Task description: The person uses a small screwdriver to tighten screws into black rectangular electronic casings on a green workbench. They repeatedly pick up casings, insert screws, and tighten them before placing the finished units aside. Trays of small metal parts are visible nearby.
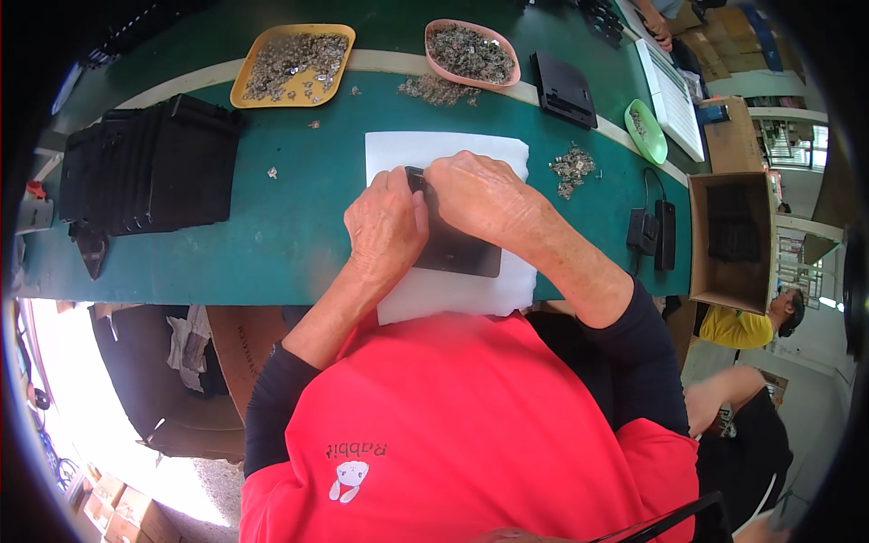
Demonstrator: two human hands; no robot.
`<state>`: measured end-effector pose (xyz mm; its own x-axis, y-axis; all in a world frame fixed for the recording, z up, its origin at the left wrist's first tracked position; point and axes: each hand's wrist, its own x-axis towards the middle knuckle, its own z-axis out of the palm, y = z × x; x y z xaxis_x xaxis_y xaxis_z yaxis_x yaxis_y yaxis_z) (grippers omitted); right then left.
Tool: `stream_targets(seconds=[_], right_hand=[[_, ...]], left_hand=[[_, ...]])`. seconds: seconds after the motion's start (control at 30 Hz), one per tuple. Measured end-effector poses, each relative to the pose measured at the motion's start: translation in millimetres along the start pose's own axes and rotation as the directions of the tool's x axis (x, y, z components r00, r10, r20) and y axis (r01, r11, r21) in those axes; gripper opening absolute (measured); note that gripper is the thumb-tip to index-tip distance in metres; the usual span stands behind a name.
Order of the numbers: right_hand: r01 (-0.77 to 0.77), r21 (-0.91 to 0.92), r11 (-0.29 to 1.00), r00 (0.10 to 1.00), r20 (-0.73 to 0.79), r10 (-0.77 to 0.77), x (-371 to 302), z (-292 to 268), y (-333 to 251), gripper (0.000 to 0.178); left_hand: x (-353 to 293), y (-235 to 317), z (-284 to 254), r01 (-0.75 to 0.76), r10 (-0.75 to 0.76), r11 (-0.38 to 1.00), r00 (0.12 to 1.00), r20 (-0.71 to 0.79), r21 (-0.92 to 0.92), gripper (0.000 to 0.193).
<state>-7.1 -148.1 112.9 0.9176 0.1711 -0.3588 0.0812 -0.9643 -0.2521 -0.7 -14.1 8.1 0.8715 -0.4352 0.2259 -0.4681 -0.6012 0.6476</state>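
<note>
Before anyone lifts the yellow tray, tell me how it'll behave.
The yellow tray probably holds its shape, having an even raised rim. It may feel heavy for its size: shiny small pieces cover much of it. Tilted, it could spill them, as they lie loose.

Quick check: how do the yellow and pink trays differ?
The yellow tray is squarish; the pink tray is rounder. The yellow tray shows patches of bare bottom; the pink tray is heaped over. A loose pile lies beside the pink tray, only scattered bits near the yellow tray. Both hold small metallic parts.
</note>
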Motion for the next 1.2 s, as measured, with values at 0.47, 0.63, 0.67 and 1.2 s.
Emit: stream_targets(seconds=[0.47,0.63,0.67,1.2], right_hand=[[-0.086,0.111,0.990,0.989,-0.112,0.099,-1.6,25.6,8.3,0.017],[-0.023,0.073,0.997,0.996,-0.079,0.029,2.3,11.7,3.9,0.017],[-0.021,0.048,0.999,0.998,-0.054,0.024,2.3,6.1,0.8,0.017],[-0.075,0.004,0.997,0.994,0.083,0.075,5.6,-3.6,16.3,0.023]], left_hand=[[-3.3,3.9,0.2,0.042,-0.042,0.999,0.999,-0.017,0.000,0.025],[-3.2,2.1,3.1,0.002,-0.002,1.000,1.000,-0.019,-0.003,0.025],[-2.8,2.5,3.1,0.007,-0.007,1.000,1.000,-0.012,-0.008,0.025],[-1.3,4.8,2.0,0.110,-0.111,0.993,0.994,0.002,0.038,0.031]])
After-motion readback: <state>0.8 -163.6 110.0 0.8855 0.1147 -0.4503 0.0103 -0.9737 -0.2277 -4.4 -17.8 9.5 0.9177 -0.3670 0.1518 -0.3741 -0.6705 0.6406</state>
